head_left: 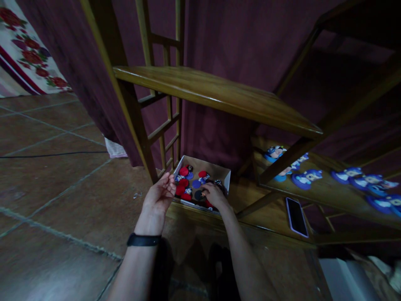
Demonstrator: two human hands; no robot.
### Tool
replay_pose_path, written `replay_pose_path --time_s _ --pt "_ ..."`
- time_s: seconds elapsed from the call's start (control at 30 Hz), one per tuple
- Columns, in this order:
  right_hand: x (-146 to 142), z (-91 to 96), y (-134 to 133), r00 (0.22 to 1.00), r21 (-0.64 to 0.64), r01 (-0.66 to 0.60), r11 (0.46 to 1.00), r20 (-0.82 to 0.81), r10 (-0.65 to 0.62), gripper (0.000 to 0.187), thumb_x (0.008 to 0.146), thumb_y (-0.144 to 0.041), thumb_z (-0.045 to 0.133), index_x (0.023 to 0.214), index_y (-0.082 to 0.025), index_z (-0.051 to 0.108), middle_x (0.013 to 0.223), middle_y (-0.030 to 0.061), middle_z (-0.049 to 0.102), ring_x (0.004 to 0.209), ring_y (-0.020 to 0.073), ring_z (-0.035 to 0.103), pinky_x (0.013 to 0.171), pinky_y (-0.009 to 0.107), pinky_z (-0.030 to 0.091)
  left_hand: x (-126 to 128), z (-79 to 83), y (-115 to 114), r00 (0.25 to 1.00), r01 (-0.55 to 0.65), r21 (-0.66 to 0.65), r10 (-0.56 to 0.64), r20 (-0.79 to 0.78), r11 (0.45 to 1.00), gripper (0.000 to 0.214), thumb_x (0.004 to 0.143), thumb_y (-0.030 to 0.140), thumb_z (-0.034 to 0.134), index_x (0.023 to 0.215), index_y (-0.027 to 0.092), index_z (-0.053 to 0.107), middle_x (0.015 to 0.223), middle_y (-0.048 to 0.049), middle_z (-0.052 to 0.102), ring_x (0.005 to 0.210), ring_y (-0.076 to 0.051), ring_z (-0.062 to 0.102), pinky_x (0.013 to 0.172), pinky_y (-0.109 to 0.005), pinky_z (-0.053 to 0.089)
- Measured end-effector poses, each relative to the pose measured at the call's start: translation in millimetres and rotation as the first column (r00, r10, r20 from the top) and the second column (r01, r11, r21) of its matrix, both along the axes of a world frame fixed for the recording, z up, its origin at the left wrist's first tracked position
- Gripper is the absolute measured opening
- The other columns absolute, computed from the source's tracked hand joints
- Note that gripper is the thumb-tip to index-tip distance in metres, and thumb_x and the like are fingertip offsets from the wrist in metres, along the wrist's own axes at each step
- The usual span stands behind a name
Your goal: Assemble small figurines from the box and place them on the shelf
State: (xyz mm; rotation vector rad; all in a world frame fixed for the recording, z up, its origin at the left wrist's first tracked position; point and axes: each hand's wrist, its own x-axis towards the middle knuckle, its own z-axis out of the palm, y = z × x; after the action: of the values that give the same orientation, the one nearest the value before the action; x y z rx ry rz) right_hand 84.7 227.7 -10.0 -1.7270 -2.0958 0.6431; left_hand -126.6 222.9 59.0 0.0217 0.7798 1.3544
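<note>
A shallow white cardboard box (224, 177) sits on the bottom wooden shelf, holding several small figurines on round red, blue and black bases. My right hand (213, 195) reaches down into it, fingers bent and closed at a small figurine with a black base (198, 195); the fingertips are partly hidden. At the box's left front corner is my left hand (161, 192), palm turned up, fingers loosely curled and apart, with nothing visible in it. A figurine with a red base (184, 172) lies near the box's back left corner.
Above the box juts a wooden shelf board (216, 94). To the right, several blue-based figurines (306, 179) stand on a raised shelf, and a phone (297, 217) lies below them. A purple curtain (219, 54) hangs behind. A black cable (53, 154) crosses the tiled floor.
</note>
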Motion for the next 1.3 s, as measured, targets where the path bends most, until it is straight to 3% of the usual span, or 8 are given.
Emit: replay_pose_path --time_s 0.27,0.7,0.9,1.0,1.07,1.13,1.2,1.3 --pt "2 10.4 2 0.973 -0.028 0.129 0.991 0.194 -0.121 0.029 0.076 -0.005 0.042 0.084 -0.022 0.065 0.095 0.0033 0.064 0.090 0.0155 0.056 0.079 0.025 0.036 -2 -2.1 1 0.999 -0.007 -0.012 0.008 0.035 1.000 0.018 0.080 0.005 0.047 0.091 0.014 0.058 0.071 -0.0037 0.061 0.056 -0.009 0.061 0.047 -0.018 0.051" --pt "-57 -7.4 33 0.908 0.023 -0.139 0.990 0.402 0.118 0.035 0.082 -0.012 0.040 0.113 -0.015 0.055 0.120 0.0148 0.051 0.115 0.0237 0.036 0.095 0.038 0.028 -1 3.2 4 1.000 -0.008 -0.009 0.008 0.017 1.000 0.015 0.080 0.003 0.048 0.086 0.013 0.058 0.068 -0.0032 0.061 0.054 -0.008 0.060 0.045 -0.016 0.050" --pt "-49 5.2 30 0.983 0.023 0.050 0.998 -0.178 -0.045 0.034 0.073 -0.018 0.052 0.106 -0.018 0.058 0.111 0.0092 0.058 0.110 0.0222 0.045 0.097 0.038 0.031 11 2.0 5 0.999 0.013 -0.044 -0.014 -0.041 0.999 0.018 0.079 0.002 0.045 0.087 0.013 0.057 0.069 -0.0040 0.062 0.053 -0.008 0.060 0.045 -0.016 0.049" --pt "-36 19.2 16 0.574 -0.313 0.191 0.930 -0.733 -0.365 0.026 0.077 -0.027 0.047 0.098 -0.017 0.059 0.098 0.0058 0.064 0.095 0.0188 0.056 0.088 0.037 0.043 25 -4.3 4 0.993 0.058 -0.081 -0.066 -0.096 0.995 0.018 0.077 0.001 0.048 0.086 0.012 0.058 0.067 -0.0041 0.062 0.052 -0.008 0.060 0.045 -0.015 0.047" --pt "-26 28.7 3 0.197 -0.502 0.046 0.864 -0.843 -0.501 0.023 0.077 -0.027 0.045 0.091 -0.015 0.059 0.090 0.0060 0.065 0.088 0.0170 0.060 0.083 0.036 0.047 37 -9.2 1 0.981 0.087 -0.111 -0.104 -0.163 0.990 0.019 0.074 0.000 0.050 0.085 0.012 0.059 0.068 -0.0045 0.063 0.053 -0.008 0.060 0.048 -0.016 0.048" --pt "-20 35.7 -10 -0.019 -0.550 -0.078 0.832 -0.833 -0.553 0.017 0.075 -0.022 0.049 0.085 -0.014 0.059 0.087 0.0063 0.066 0.085 0.0153 0.061 0.083 0.034 0.048 48 -13.9 -2 0.965 0.123 -0.138 -0.151 -0.215 0.983 0.019 0.073 0.000 0.051 0.084 0.013 0.060 0.069 -0.0043 0.064 0.055 -0.008 0.061 0.052 -0.018 0.049" --pt "-18 38.0 -19 -0.086 -0.543 -0.099 0.834 -0.831 -0.550 0.014 0.072 -0.019 0.053 0.083 -0.014 0.060 0.086 0.0057 0.066 0.083 0.0147 0.062 0.083 0.033 0.049 59 -17.5 -6 0.948 0.180 -0.158 -0.215 -0.235 0.971 0.017 0.073 0.003 0.052 0.083 0.014 0.060 0.066 -0.0029 0.063 0.054 -0.009 0.060 0.054 -0.020 0.049" --pt "-24 31.5 -24 0.032 -0.493 -0.011 0.870 -0.870 -0.493 0.019 0.069 -0.021 0.058 0.087 -0.016 0.063 0.086 0.0045 0.067 0.081 0.0161 0.062 0.079 0.034 0.050 70 -21.2 -11 0.917 0.299 -0.157 -0.329 -0.224 0.941 0.007 0.073 0.011 0.056 0.078 0.014 0.060 0.057 -0.0007 0.060 0.046 -0.009 0.056 0.048 -0.021 0.047"
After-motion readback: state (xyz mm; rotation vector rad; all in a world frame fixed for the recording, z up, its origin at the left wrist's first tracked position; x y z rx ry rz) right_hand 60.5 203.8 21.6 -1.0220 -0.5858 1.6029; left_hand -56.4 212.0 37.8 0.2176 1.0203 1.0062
